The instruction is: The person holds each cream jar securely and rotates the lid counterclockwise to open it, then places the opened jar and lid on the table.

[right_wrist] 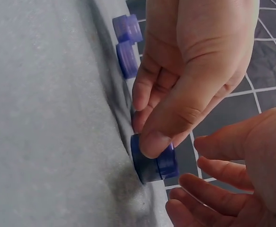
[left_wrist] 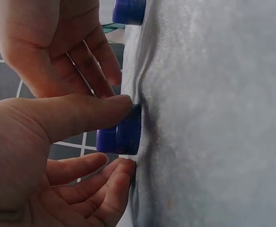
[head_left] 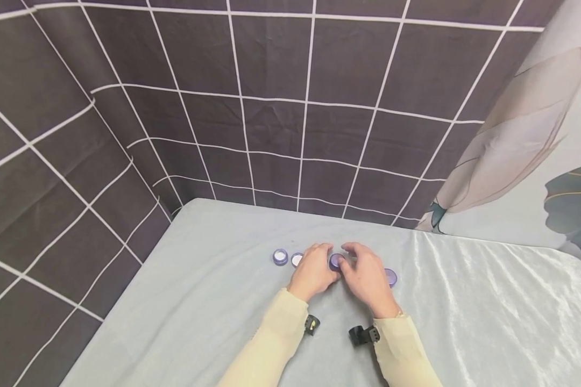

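The left hand (head_left: 311,273) grasps the jar (head_left: 335,261), with its thumb against the side; the right hand (head_left: 366,273) is loosely bent beside it and holds nothing. The jar rests on the surface (head_left: 213,301) between both hands. It seems smooth plastic, so probably light, stiff and somewhat slippery; better to pinch it around the sides. Beyond the left hand lie a pale-topped round (head_left: 280,257) and a second round (head_left: 297,259); beside the right hand, a purple disc (head_left: 391,277).
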